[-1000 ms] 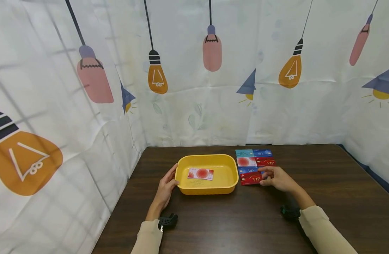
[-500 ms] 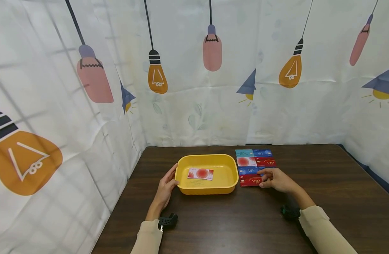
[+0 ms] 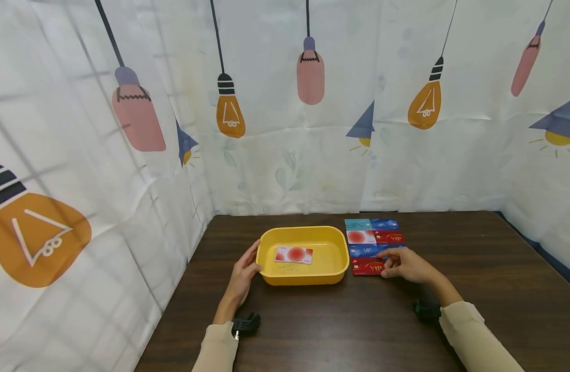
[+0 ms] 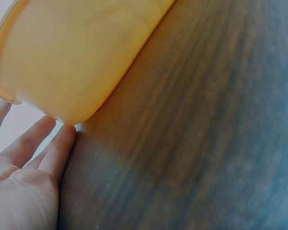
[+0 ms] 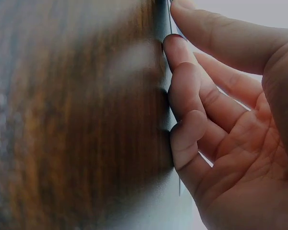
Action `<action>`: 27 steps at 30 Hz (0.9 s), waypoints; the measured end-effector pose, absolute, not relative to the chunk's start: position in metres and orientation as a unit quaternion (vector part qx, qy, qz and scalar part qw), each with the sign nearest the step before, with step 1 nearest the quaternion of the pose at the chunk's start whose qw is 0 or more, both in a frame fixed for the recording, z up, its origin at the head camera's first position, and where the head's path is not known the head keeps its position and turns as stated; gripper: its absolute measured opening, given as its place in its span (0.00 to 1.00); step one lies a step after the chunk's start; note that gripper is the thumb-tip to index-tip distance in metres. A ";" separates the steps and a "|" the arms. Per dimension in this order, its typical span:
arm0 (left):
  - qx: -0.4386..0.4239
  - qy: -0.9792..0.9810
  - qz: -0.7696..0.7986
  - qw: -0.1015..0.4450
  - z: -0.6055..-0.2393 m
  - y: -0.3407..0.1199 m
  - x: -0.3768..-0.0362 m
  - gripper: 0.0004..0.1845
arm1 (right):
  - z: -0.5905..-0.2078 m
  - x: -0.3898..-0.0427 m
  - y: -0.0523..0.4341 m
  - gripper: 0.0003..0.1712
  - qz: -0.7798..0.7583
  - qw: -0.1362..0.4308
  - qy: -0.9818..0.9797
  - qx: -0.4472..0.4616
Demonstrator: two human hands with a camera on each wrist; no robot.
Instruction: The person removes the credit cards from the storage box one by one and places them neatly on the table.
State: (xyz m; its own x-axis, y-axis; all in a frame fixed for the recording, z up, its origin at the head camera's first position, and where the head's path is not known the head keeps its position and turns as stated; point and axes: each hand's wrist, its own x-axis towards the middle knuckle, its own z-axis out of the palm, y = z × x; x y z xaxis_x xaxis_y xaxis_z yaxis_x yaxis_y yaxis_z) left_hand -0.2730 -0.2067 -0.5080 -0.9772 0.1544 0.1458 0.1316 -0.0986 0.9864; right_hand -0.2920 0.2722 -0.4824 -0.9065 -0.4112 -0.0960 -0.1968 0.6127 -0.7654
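Red VIP card [image 3: 367,267]: lying flat on table, just right of yellow tray [image 3: 305,275], nearest card of two-column grid, gold lettering showing, right end covered by fingers. Right hand [image 3: 404,264] resting on its right end, fingertips [image 5: 178,81] curling down onto card edge. Yellow tray: rectangular, rounded corners, sitting upright, holding one white card with red circle [image 3: 293,254] lying flat inside. Left hand [image 3: 242,276] touching tray's left wall, fingers straight.

Dark brown wood-grain table [image 3: 475,289], pushed into a corner. White fabric backdrop [image 3: 275,155] on the left, back and right sides, printed with hanging bulbs in orange, pink and blue, creased in places. Lighting even and soft, no hard shadows.
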 end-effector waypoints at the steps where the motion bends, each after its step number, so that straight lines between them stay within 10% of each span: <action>1: 0.106 0.671 0.734 0.008 -0.508 -0.207 -0.273 0.37 | -0.483 -0.292 0.272 0.34 -0.404 0.133 0.888 -0.173; 27: 0.106 0.670 0.735 0.003 -0.506 -0.205 -0.272 0.37 | -0.487 -0.292 0.270 0.32 -0.392 0.103 0.901 -0.156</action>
